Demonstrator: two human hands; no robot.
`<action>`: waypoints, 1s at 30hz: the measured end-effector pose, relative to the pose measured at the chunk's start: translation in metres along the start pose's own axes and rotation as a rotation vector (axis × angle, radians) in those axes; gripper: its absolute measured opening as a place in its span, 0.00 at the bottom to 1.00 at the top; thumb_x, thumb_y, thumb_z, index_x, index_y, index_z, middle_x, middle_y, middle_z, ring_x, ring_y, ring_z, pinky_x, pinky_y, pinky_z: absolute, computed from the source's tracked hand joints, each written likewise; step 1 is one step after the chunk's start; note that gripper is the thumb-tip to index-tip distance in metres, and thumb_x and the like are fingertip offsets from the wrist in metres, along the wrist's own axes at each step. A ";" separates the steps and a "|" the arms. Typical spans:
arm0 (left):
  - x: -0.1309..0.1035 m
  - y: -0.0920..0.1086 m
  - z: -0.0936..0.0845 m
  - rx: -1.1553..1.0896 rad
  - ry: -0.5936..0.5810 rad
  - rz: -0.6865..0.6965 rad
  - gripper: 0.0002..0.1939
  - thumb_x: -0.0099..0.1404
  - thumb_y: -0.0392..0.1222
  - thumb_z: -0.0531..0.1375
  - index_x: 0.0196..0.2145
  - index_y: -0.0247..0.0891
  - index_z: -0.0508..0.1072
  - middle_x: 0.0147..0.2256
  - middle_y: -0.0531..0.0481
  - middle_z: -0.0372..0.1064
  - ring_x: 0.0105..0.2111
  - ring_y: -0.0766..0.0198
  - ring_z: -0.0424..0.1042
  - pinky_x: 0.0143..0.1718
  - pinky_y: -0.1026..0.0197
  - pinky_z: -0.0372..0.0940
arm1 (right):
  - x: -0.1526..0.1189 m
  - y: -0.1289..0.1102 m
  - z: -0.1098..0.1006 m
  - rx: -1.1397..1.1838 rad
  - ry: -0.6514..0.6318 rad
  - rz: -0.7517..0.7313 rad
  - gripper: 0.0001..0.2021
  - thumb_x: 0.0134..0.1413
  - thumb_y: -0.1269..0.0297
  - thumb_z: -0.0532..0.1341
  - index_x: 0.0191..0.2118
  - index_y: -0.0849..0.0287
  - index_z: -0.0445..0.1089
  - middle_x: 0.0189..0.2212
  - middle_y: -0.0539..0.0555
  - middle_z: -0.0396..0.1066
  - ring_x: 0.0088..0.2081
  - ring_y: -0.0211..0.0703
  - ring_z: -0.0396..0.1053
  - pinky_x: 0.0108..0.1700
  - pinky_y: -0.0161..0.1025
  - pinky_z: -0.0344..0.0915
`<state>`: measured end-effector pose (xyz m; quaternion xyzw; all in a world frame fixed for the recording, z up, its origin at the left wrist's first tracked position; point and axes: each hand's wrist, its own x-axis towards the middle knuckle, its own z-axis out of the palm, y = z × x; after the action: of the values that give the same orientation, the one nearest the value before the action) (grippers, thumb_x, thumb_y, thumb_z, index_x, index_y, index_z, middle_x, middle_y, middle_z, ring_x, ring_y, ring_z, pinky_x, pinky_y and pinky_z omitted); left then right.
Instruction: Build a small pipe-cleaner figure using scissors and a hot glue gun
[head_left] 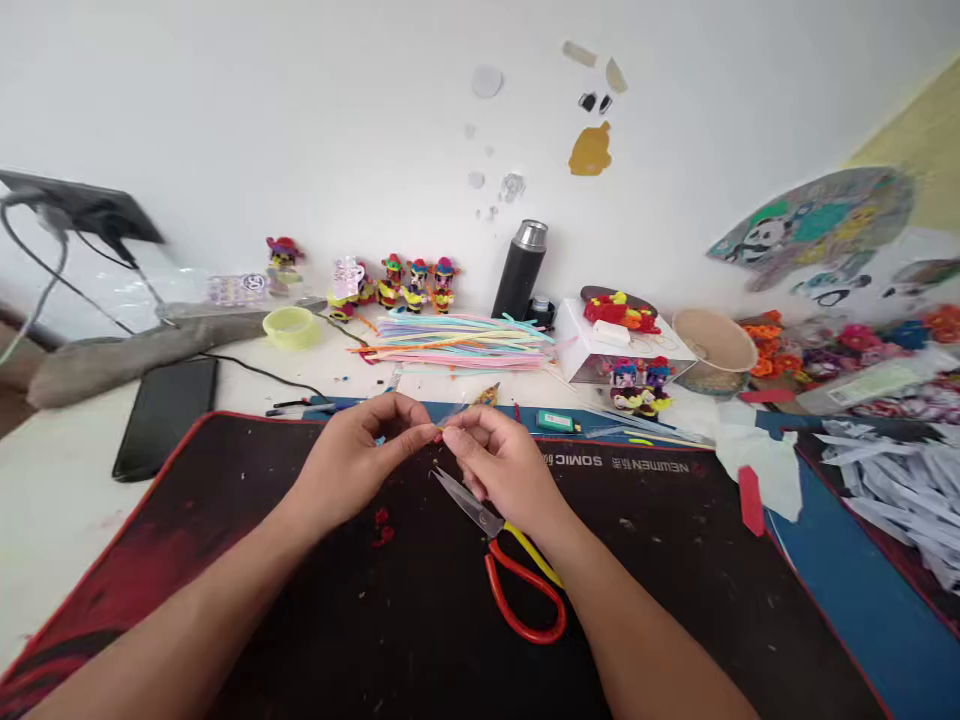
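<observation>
My left hand [358,462] and my right hand [504,462] meet over the black mat [450,620], thumbs and forefingers pinched together. Between the fingertips shows a tiny red piece [439,436], too small to make out in full; both hands seem to pinch it. Open-bladed scissors [527,603] with red and yellow handles lie on the mat, partly beneath my right hand and forearm. A small curled dark red piece [382,527] rests on the mat below my left hand.
Behind the mat are pipe cleaners [465,343], a black thermos [520,270], small figures [416,285] and a white box [622,355]. At left lie a phone [166,418] and yellow-green bowl [291,328]; at right, white strips [900,490].
</observation>
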<state>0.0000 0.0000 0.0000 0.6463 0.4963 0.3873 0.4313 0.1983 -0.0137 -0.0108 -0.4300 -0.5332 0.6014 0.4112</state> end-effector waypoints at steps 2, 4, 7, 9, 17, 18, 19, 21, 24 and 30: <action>-0.002 0.001 0.003 0.000 -0.015 0.003 0.17 0.66 0.58 0.66 0.34 0.41 0.77 0.35 0.49 0.77 0.35 0.58 0.73 0.39 0.58 0.67 | -0.001 0.001 0.000 -0.041 0.021 -0.003 0.10 0.63 0.54 0.65 0.39 0.55 0.71 0.19 0.41 0.62 0.16 0.31 0.56 0.18 0.31 0.53; -0.002 0.002 0.003 -0.017 -0.016 0.002 0.17 0.65 0.58 0.67 0.34 0.41 0.77 0.35 0.49 0.78 0.35 0.58 0.73 0.38 0.58 0.67 | -0.002 0.002 -0.001 -0.071 0.040 -0.009 0.10 0.63 0.55 0.66 0.38 0.55 0.71 0.20 0.41 0.63 0.16 0.31 0.56 0.18 0.32 0.52; -0.001 0.002 0.000 -0.073 0.010 -0.009 0.16 0.65 0.58 0.68 0.34 0.41 0.78 0.34 0.49 0.78 0.34 0.59 0.73 0.36 0.59 0.68 | -0.004 0.001 0.000 -0.093 0.065 -0.025 0.11 0.64 0.53 0.65 0.38 0.55 0.71 0.19 0.41 0.62 0.16 0.32 0.56 0.19 0.32 0.51; -0.001 0.002 -0.003 -0.102 0.059 -0.006 0.16 0.64 0.57 0.69 0.34 0.41 0.79 0.32 0.50 0.77 0.31 0.60 0.72 0.33 0.61 0.67 | -0.005 -0.001 0.000 -0.119 0.085 -0.042 0.12 0.64 0.52 0.64 0.37 0.55 0.71 0.19 0.41 0.61 0.16 0.32 0.56 0.19 0.33 0.51; -0.005 0.001 -0.001 0.168 0.038 0.247 0.09 0.70 0.50 0.66 0.40 0.43 0.82 0.38 0.50 0.81 0.38 0.57 0.78 0.39 0.58 0.70 | -0.006 -0.002 0.000 -0.290 0.125 -0.132 0.11 0.65 0.54 0.63 0.36 0.56 0.73 0.18 0.42 0.60 0.20 0.35 0.56 0.24 0.35 0.52; -0.006 -0.001 -0.001 0.219 0.043 0.307 0.08 0.72 0.48 0.65 0.40 0.43 0.81 0.38 0.50 0.81 0.38 0.58 0.78 0.39 0.58 0.69 | -0.006 -0.002 0.000 -0.315 0.135 -0.148 0.11 0.65 0.55 0.63 0.36 0.56 0.73 0.18 0.42 0.60 0.20 0.35 0.57 0.25 0.35 0.52; -0.006 -0.002 0.000 0.276 0.053 0.372 0.07 0.73 0.46 0.64 0.40 0.42 0.81 0.37 0.50 0.81 0.38 0.58 0.78 0.38 0.59 0.69 | -0.006 -0.001 0.000 -0.341 0.146 -0.163 0.10 0.65 0.56 0.63 0.36 0.56 0.73 0.18 0.43 0.60 0.21 0.35 0.57 0.26 0.36 0.52; -0.005 -0.004 0.000 0.402 0.075 0.507 0.07 0.75 0.42 0.62 0.40 0.40 0.80 0.37 0.49 0.80 0.37 0.59 0.78 0.39 0.59 0.69 | -0.006 0.001 0.000 -0.383 0.165 -0.183 0.09 0.65 0.57 0.63 0.35 0.56 0.74 0.18 0.43 0.60 0.22 0.36 0.58 0.27 0.36 0.53; -0.003 -0.006 -0.002 0.587 0.091 0.683 0.07 0.76 0.37 0.61 0.41 0.38 0.79 0.37 0.48 0.80 0.37 0.58 0.78 0.40 0.58 0.70 | -0.005 0.004 0.001 -0.409 0.161 -0.176 0.09 0.66 0.58 0.63 0.36 0.56 0.74 0.19 0.43 0.62 0.22 0.36 0.59 0.28 0.36 0.53; -0.001 -0.005 -0.005 0.749 0.135 0.797 0.06 0.75 0.35 0.61 0.41 0.36 0.79 0.36 0.46 0.81 0.35 0.57 0.78 0.39 0.56 0.70 | -0.003 0.005 0.000 -0.359 0.113 -0.136 0.10 0.68 0.57 0.61 0.40 0.56 0.76 0.19 0.44 0.65 0.22 0.37 0.61 0.27 0.36 0.56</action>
<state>-0.0065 0.0007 -0.0032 0.8672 0.3437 0.3581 -0.0410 0.1990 -0.0176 -0.0156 -0.4924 -0.6359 0.4425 0.3968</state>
